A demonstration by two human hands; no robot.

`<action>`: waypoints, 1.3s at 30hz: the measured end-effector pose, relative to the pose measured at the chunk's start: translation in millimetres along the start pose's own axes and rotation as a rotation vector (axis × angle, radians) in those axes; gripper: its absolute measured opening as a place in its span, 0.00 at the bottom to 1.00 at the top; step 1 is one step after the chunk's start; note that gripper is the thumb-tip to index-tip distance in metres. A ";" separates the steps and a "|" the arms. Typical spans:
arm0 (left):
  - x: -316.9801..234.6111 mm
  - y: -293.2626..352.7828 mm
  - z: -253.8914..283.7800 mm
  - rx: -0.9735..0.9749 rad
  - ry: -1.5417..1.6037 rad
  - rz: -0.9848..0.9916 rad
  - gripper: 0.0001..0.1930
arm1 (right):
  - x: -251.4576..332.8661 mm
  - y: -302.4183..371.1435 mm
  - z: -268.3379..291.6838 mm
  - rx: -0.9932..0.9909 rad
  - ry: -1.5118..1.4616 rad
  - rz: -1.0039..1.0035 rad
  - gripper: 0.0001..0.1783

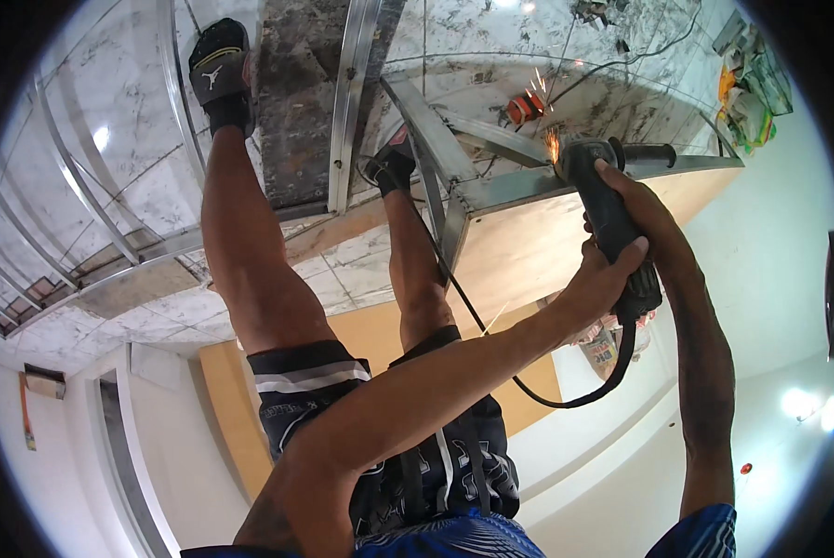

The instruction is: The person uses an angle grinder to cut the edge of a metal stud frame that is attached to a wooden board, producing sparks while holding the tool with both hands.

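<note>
A dark angle grinder (610,209) is held in both my hands, its head against the metal edge (505,189) of a frame with a pale wooden panel (538,237). Sparks (554,146) fly up where the grinder meets the metal. My left hand (614,270) is wrapped round the rear of the grinder's body. Closer to the head, my right hand (645,206) grips the body with its thumb along the top. The side handle (649,154) sticks out to the right, untouched. From the grinder's rear, a black cord (575,403) loops down and left. The disc is mostly hidden.
Metal bars (87,186) of a frame lie at left, beside a dark stained board (296,102) between my feet. An orange round object (526,110) with a cable sits on the marbled tiles beyond the sparks. Crumpled colourful bags (747,102) lie at far right.
</note>
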State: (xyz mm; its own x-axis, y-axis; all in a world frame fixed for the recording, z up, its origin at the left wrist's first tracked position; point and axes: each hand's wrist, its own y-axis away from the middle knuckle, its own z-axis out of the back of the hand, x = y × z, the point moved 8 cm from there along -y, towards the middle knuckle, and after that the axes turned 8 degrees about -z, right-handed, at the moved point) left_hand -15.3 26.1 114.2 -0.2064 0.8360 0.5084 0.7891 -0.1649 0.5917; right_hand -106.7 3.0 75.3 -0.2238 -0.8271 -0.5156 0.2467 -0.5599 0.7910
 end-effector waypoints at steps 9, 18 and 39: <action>-4.7 1.0 -10.3 0.070 0.077 0.015 0.29 | -3.4 0.9 4.7 0.005 0.007 -0.028 0.33; -11.3 0.9 -7.5 0.015 0.067 0.003 0.22 | -3.5 -6.5 4.4 0.024 0.031 -0.013 0.32; 0.1 -4.0 1.7 0.016 0.075 -0.017 0.26 | -1.6 -11.2 3.6 0.012 -0.004 -0.006 0.33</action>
State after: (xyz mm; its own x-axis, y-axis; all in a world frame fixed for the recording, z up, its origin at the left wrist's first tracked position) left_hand -17.5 27.8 110.8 -0.2624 0.7968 0.5443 0.7941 -0.1421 0.5909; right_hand -112.4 10.8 68.4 -0.2287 -0.8237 -0.5189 0.2338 -0.5639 0.7921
